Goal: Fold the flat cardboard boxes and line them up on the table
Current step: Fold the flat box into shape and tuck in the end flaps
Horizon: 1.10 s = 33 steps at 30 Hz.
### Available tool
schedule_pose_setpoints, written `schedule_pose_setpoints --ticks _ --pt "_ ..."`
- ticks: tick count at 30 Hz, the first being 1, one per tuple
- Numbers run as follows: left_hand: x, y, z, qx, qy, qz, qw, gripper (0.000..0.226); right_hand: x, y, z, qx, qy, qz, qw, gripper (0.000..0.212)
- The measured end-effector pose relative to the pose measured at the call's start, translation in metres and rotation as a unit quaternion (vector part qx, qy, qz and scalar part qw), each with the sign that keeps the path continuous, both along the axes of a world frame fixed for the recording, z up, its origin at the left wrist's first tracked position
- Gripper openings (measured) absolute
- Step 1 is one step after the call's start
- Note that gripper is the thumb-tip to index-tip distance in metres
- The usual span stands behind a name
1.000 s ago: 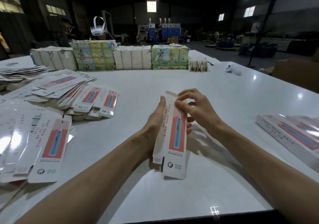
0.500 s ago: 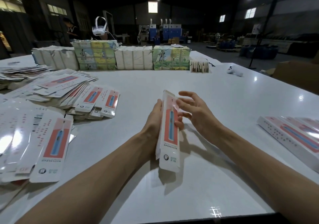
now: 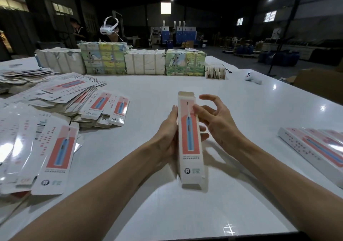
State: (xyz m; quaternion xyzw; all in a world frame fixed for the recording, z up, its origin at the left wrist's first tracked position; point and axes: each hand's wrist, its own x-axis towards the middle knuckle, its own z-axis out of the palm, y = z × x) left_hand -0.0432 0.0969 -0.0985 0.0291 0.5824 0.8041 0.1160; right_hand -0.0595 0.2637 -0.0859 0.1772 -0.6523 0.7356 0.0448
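A long white box with a red panel and a blue toothbrush picture [image 3: 190, 140] stands squared up above the white table [image 3: 167, 213], its far end flap open. My left hand [image 3: 167, 131] grips it from the left, fingers wrapped behind it. My right hand [image 3: 217, 122] sits at its right side, thumb pressing the front face near the top, fingers spread and loosely bent. Flat unfolded boxes [image 3: 57, 159] lie in piles at the left. Folded boxes [image 3: 315, 149] lie side by side at the right edge.
Wrapped bundles of printed stock [image 3: 104, 59] line the table's far side, with a small stack of cards [image 3: 215, 72] and a white object [image 3: 253, 78] to their right. A person wearing a white headset [image 3: 108, 27] stands behind them. A brown carton [image 3: 319, 85] sits beyond the right edge.
The box has gone from a half-flat sleeve to a squared tube and turned its red front face toward me. My right hand let go of the top edge and slid to the right side.
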Motion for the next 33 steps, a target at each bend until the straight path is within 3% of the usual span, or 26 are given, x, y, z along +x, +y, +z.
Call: schedule_pose_setpoints --ticks 2,5,9,12,14,16,19,25,33 --pt "-0.003 0.001 0.000 -0.037 0.060 0.042 0.997 0.041 -0.001 0.004 -0.001 0.014 0.010 -0.009 1.000 0.065" --pt "-0.005 0.001 -0.001 -0.069 0.132 0.061 0.987 0.037 -0.003 0.006 -0.004 0.040 0.028 -0.022 0.999 0.061" --pt "0.002 0.002 0.003 -0.031 0.129 0.034 0.991 0.035 -0.003 0.006 -0.003 0.074 0.055 -0.035 0.995 0.053" --pt "0.003 0.004 0.006 -0.010 0.101 -0.041 0.994 0.048 -0.003 0.007 -0.003 0.082 0.063 -0.038 0.994 0.048" --pt "0.001 0.004 0.006 -0.016 0.108 -0.058 0.992 0.070 -0.003 0.007 -0.002 0.075 0.063 -0.037 0.995 0.048" --pt "-0.002 0.005 0.003 -0.065 0.131 -0.058 0.988 0.092 -0.003 0.007 -0.001 0.065 0.059 -0.029 0.996 0.042" --pt "0.000 0.005 0.000 -0.182 0.172 -0.016 0.968 0.105 -0.002 0.008 0.001 0.074 0.060 -0.012 0.995 0.025" --pt "-0.001 0.001 -0.002 -0.209 0.160 0.007 0.965 0.098 -0.004 0.006 -0.001 0.125 0.076 -0.006 0.989 0.023" --pt "-0.001 0.003 -0.002 -0.226 0.171 -0.048 0.958 0.095 -0.013 0.013 -0.004 0.075 0.014 -0.086 0.993 0.032"
